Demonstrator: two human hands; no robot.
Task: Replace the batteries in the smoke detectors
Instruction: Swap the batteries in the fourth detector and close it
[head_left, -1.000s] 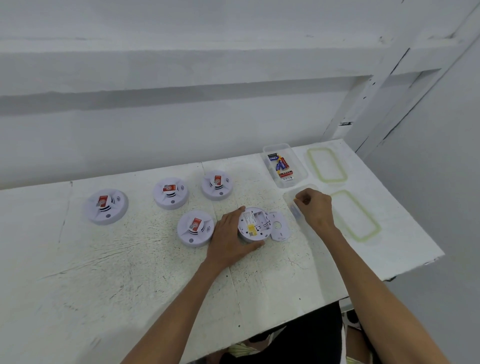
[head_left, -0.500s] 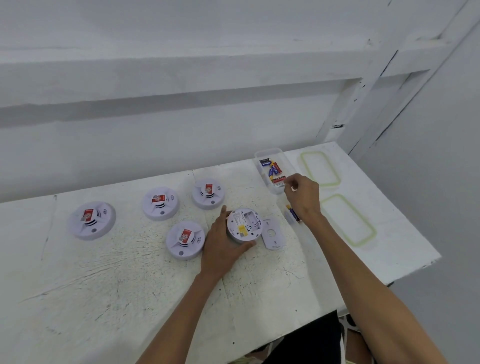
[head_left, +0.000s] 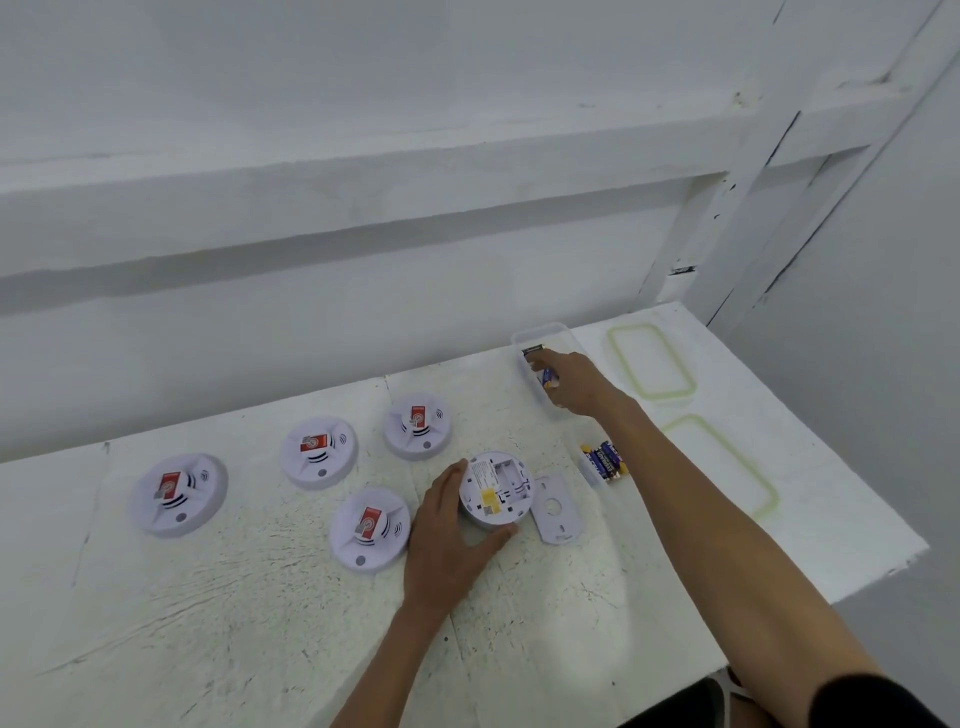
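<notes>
We log a scuffed white surface (head_left: 519, 649) along a white wall (head_left: 311, 338).

- **Left:** four closed smoke detectors (head_left: 178, 494), face up.
- **Centre:** our left grip (head_left: 447, 540) is curled round the rim of the open detector (head_left: 496, 491), which lies battery bay up. Its cover (head_left: 557, 506) lies just beside it.
- **Next:** a cluster of batteries (head_left: 605, 460).
- **Right:** our right grip (head_left: 571, 384) reaches inside a clear box (head_left: 540, 332), pinching a battery (head_left: 548, 376). Two lids (head_left: 649, 361) lie beyond.

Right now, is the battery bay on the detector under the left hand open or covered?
Open. The detector, steadied by the left hand, lies back-up, its bay exposed, apparently empty; the cover plate lies beside it.
</notes>
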